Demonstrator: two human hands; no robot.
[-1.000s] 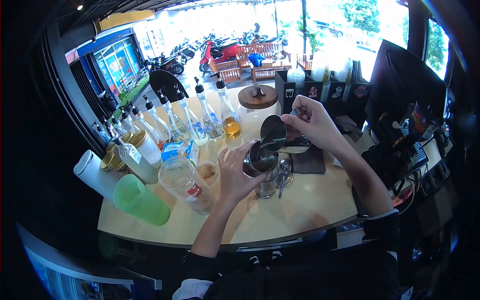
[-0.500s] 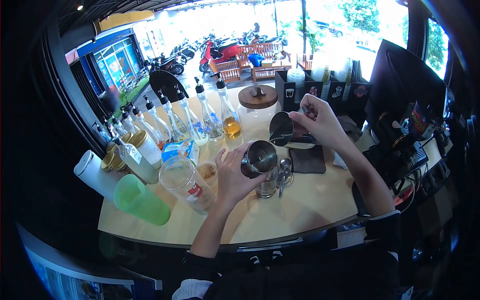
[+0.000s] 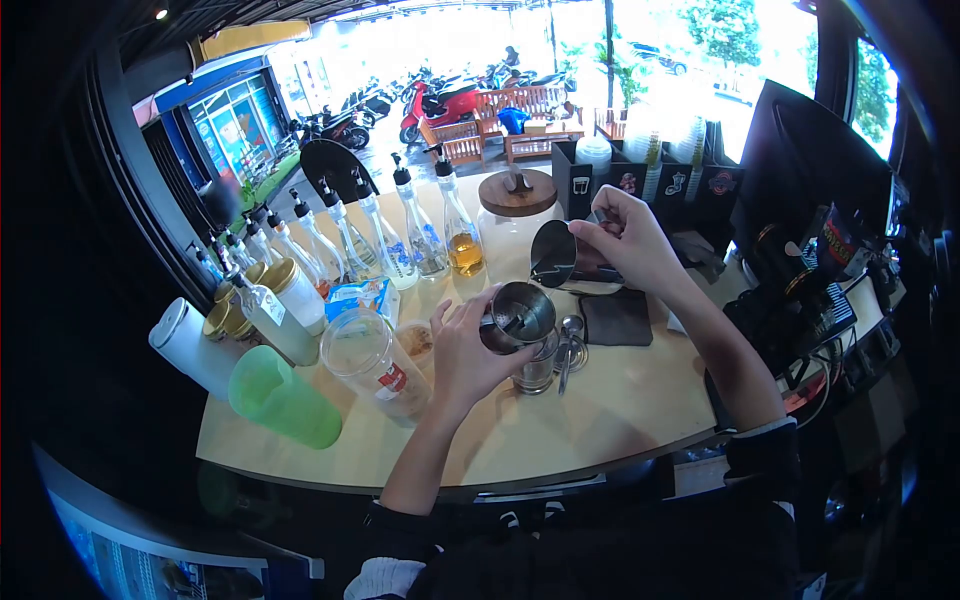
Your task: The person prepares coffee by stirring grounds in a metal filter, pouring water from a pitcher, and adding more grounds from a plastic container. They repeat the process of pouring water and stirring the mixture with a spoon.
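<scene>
My left hand [image 3: 468, 338] is wrapped round a stainless steel cup [image 3: 524, 312], its open mouth facing me. Level with it, to the right, my right hand [image 3: 622, 238] grips the handle of a steel milk pitcher [image 3: 556, 254]. The pitcher is tipped with its lip towards the cup; I cannot make out whether liquid is flowing. Just below the cup, partly hidden by it, stands a clear glass [image 3: 534, 376]. Beside that glass lies a metal spoon [image 3: 566, 362] with other small metalware. A dark folded cloth [image 3: 616, 318] is under the pitcher's right side.
To the left stand a large clear plastic jar [image 3: 380, 365], a green tumbler [image 3: 285, 400] and white canisters [image 3: 190, 345]. Pump bottles [image 3: 405, 225] line the back edge. A wooden-lidded jar [image 3: 518, 195] and a black cup holder [image 3: 650, 180] stand behind my hands.
The pitcher has shifted slightly left and up, its lip a little changed in tilt. My left hand and the cup stay almost where they were.
</scene>
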